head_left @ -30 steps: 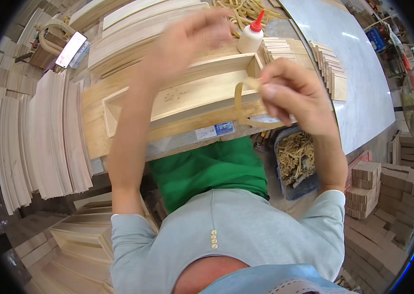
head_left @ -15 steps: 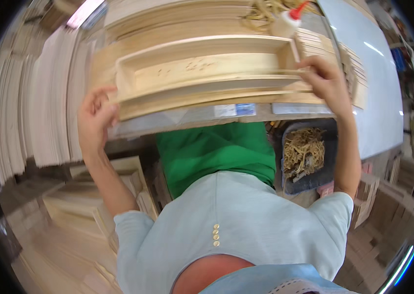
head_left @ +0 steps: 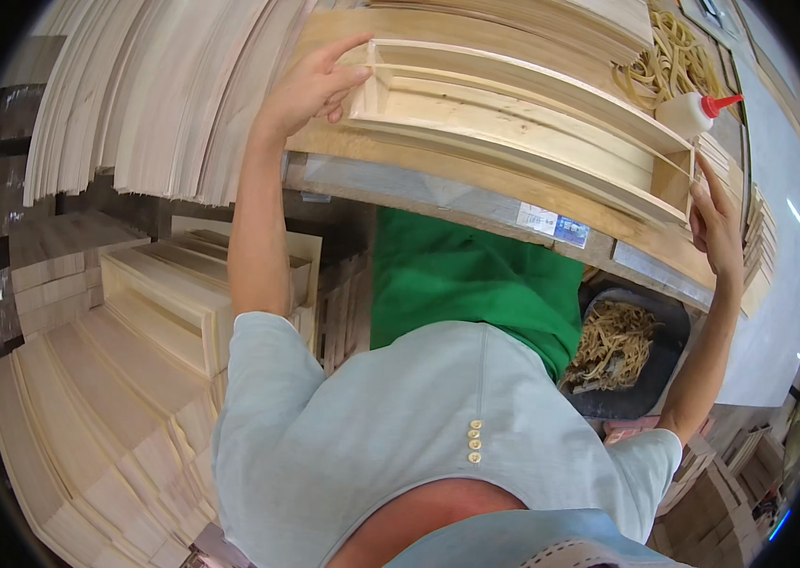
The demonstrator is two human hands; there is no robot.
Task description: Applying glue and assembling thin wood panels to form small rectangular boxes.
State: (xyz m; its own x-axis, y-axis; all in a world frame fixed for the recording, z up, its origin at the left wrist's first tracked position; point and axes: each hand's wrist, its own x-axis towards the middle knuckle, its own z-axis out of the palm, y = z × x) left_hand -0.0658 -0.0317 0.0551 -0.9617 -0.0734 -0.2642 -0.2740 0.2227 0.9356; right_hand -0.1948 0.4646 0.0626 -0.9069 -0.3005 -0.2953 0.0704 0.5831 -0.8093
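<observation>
A long, shallow open-topped box of pale wood [head_left: 514,123] lies along the bench edge, its inside facing up. A thin tan rubber band [head_left: 533,109] appears to run lengthwise across it, from end to end. At the box's left end, my left hand [head_left: 310,90] has its index finger and thumb spread against the corner, the other fingers loosely bent. My right hand [head_left: 717,220] is at the right end, index finger stretched up along the end wall and the rest curled. A white glue bottle with a red tip [head_left: 684,115] lies just beyond that end.
Tan rubber bands [head_left: 675,57] are heaped at the back right. Thin wood sheets [head_left: 173,95] are stacked left, small wood pieces [head_left: 760,246] right. Below the bench stand a dark bin of bands [head_left: 670,341] and, lower left, more wooden boxes [head_left: 163,293].
The view has swung, so the bench appears tilted. My right hand has loosened from its pinch on the band, and its index finger now lies at the box end. My left index finger has straightened.
</observation>
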